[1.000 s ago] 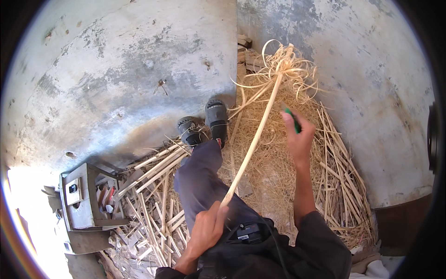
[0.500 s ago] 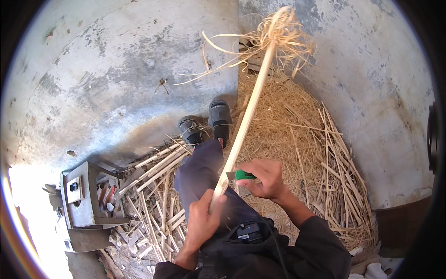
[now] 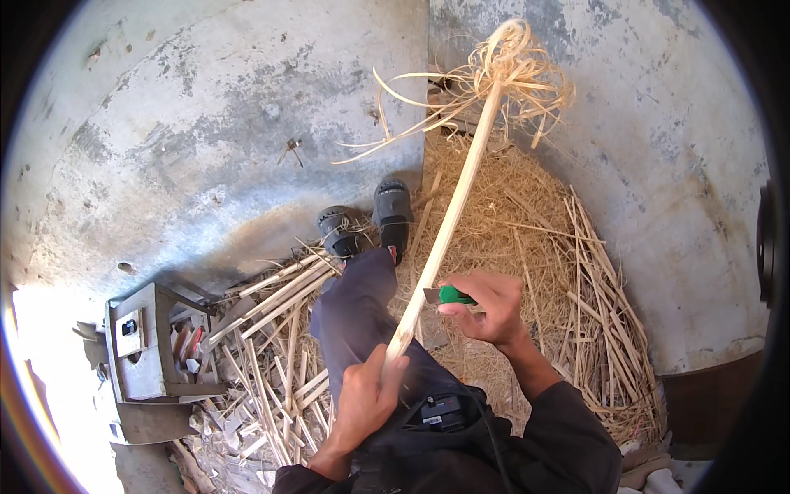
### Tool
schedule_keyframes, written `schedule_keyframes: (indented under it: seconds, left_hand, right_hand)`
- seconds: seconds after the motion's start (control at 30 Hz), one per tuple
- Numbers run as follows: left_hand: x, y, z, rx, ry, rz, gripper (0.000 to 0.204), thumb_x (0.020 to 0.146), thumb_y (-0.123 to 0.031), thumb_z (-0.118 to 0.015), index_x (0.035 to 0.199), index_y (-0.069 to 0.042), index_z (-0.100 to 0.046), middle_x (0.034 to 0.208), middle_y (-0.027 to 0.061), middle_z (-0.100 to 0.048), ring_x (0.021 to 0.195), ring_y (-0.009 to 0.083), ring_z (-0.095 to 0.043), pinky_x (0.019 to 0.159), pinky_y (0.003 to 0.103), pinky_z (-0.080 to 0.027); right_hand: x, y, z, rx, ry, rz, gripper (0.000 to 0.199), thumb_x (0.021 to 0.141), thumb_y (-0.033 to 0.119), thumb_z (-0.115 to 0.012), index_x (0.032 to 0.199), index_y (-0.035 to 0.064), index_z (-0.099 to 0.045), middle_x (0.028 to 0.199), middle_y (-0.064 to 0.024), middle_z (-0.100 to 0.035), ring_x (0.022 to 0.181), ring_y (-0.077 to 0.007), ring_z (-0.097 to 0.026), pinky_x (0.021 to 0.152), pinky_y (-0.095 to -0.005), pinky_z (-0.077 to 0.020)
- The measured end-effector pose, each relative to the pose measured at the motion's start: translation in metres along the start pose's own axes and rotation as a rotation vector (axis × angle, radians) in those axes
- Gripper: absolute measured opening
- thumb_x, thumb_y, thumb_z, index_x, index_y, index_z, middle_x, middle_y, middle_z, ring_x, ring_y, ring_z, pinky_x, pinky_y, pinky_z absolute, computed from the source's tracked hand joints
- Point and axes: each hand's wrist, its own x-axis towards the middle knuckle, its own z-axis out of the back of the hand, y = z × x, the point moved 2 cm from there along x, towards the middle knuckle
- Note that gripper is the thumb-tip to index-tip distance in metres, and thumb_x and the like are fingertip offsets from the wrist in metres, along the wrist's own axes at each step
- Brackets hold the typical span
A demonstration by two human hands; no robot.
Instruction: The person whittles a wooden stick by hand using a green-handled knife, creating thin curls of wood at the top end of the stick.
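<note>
A long pale wooden stick (image 3: pixel 457 202) slants up and to the right from my lap. My left hand (image 3: pixel 367 395) is closed around its lower end. Thin curled shavings (image 3: pixel 527 78) hang in a bushy tuft at the far end. In my right hand (image 3: pixel 492 306) is a knife with a green handle (image 3: pixel 457 295), gripped between thumb and fingers. Its short blade (image 3: pixel 432 295) lies against the right side of the stick, a little above my left hand. My fingers hide part of the handle.
Shavings (image 3: pixel 494 198) heap on the floor ahead. Loose sticks (image 3: pixel 605 313) lean along the right wall, and more sticks (image 3: pixel 284 296) lie at the left. A wooden box-like stand (image 3: pixel 136 342) with small items inside is at far left. My feet wear dark sandals (image 3: pixel 392 206).
Both hands, the stick and the knife have shifted slightly to the right. The right hand and blade have also moved a little farther up, away from me. Both grips stay the same.
</note>
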Motion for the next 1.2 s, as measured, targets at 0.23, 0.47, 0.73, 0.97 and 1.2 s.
schedule_keyframes:
  seconds: [0.23, 0.47, 0.73, 0.97, 1.2]
  left_hand:
    - [-0.005, 0.000, 0.002, 0.000, 0.012, 0.037, 0.025, 0.107, -0.017, -0.067, 0.092, 0.001, -0.058, 0.063, 0.0256, -0.057, 0.055, 0.0472, -0.060, 0.051, 0.048, -0.042]
    - [-0.019, 0.010, -0.002, 0.009, 0.051, 0.102, 0.026, 0.108, -0.021, -0.066, 0.095, 0.002, -0.060, 0.063, 0.0262, -0.056, 0.058, 0.0482, -0.061, 0.052, 0.049, -0.043]
    - [-0.032, 0.028, -0.001, 0.063, 0.113, 0.140, 0.027, 0.108, -0.022, -0.067, 0.097, 0.002, -0.061, 0.066, 0.0268, -0.058, 0.062, 0.0495, -0.063, 0.055, 0.050, -0.044]
    - [-0.012, 0.016, -0.004, -0.089, 0.000, 0.120, 0.019, 0.108, -0.017, -0.068, 0.116, -0.001, -0.063, 0.075, 0.0214, -0.068, 0.065, 0.0402, -0.070, 0.061, 0.040, -0.052]
    - [0.001, 0.000, 0.000, -0.086, -0.046, 0.062, 0.017, 0.108, -0.015, -0.069, 0.116, 0.000, -0.066, 0.075, 0.0135, -0.068, 0.064, 0.0151, -0.062, 0.060, 0.034, -0.049]
  right_hand:
    - [0.004, 0.001, 0.005, -0.099, -0.004, 0.023, 0.032, 0.092, 0.042, -0.084, 0.101, 0.0113, -0.081, 0.069, -0.0018, -0.065, 0.052, -0.0206, -0.060, 0.048, -0.0350, -0.0437]
    - [0.005, -0.034, 0.008, -0.118, -0.165, -0.118, 0.045, 0.102, 0.046, -0.076, 0.102, 0.0007, -0.080, 0.072, -0.0060, -0.071, 0.055, -0.0135, -0.063, 0.050, -0.0334, -0.0479]
    - [0.005, -0.056, 0.027, -0.091, -0.109, -0.331, 0.032, 0.104, 0.033, -0.075, 0.106, 0.0014, -0.076, 0.086, -0.0107, -0.077, 0.065, -0.0176, -0.068, 0.058, -0.0308, -0.0505]
    - [-0.012, -0.011, -0.009, 0.101, 0.019, -0.144, 0.027, 0.100, 0.031, -0.077, 0.106, 0.0042, -0.075, 0.088, -0.0107, -0.076, 0.069, -0.0229, -0.074, 0.062, -0.0331, -0.0571]
    - [-0.025, 0.010, -0.022, 0.091, 0.090, -0.016, 0.026, 0.094, 0.029, -0.079, 0.102, 0.0044, -0.075, 0.076, -0.0081, -0.067, 0.059, -0.0257, -0.066, 0.053, -0.0361, -0.0508]
